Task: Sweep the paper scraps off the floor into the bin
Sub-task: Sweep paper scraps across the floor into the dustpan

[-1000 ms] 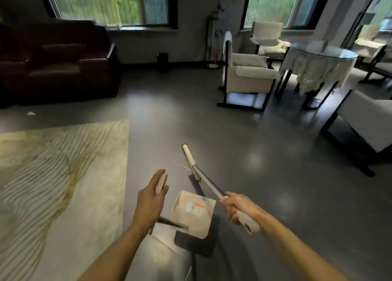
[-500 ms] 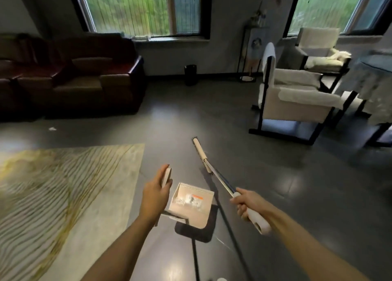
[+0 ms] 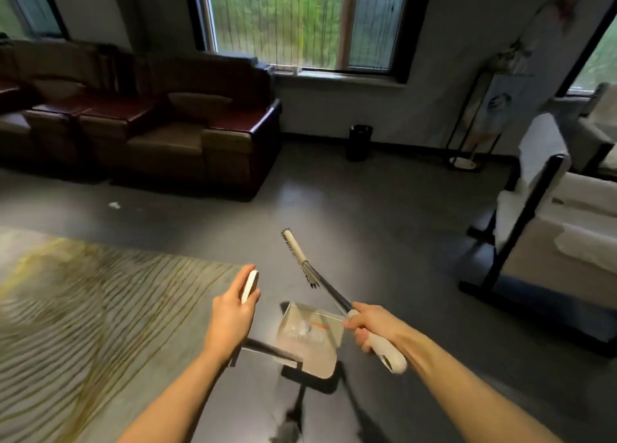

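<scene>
Hands: two, both gripping. Left hand point(image 3: 233, 312) curls round the white handle of one dustpan point(image 3: 320, 362); right hand point(image 3: 370, 325) holds one broom point(image 3: 320, 283) by its white grip, head raised. One paper scrap point(image 3: 114, 204) lies on the floor near the sofa point(image 3: 187, 135). One black bin point(image 3: 360, 142) stands by the wall. White bits in the pan are too blurred to count.

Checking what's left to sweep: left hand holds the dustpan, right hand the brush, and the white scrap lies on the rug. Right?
Not quite. The head view shows the white scrap on the bare grey floor in front of the sofa, beyond the rug, not on it. The rest holds: left hand holds the dustpan, right hand the brush.
</scene>
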### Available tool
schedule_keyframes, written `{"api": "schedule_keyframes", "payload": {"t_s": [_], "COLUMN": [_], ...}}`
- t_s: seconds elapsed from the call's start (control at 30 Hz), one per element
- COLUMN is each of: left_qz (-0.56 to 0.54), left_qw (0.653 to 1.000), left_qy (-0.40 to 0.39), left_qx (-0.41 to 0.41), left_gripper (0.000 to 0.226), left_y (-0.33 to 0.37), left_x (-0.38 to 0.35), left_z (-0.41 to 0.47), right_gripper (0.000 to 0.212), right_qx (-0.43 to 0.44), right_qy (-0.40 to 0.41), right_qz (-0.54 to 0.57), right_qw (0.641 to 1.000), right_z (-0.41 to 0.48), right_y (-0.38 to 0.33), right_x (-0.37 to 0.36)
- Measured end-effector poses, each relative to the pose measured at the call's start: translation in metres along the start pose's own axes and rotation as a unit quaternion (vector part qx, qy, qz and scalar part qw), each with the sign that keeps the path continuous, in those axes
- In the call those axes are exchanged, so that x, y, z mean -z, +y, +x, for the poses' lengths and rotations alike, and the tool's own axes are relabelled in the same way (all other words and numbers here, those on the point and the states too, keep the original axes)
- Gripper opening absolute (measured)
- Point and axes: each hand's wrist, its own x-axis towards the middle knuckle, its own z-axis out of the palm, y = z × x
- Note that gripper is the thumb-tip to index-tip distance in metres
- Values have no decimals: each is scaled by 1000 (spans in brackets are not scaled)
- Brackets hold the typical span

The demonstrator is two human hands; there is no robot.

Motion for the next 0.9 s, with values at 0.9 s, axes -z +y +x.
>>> {"api": "schedule_keyframes", "payload": {"t_s": [0.9], "left_qz": [-26], "left_qw": [916], "left_qy": [338], "left_qx": [213], "left_gripper": [43], "left_y": [-141], "left_x": [190], "left_z": [683], "right_gripper": [48], "right_qx": [-85], "right_qy": [-255], "right_qz": [-183], "right_qw": [946], "right_z": [675], "right_y": [-572], "right_x": [-273]}}
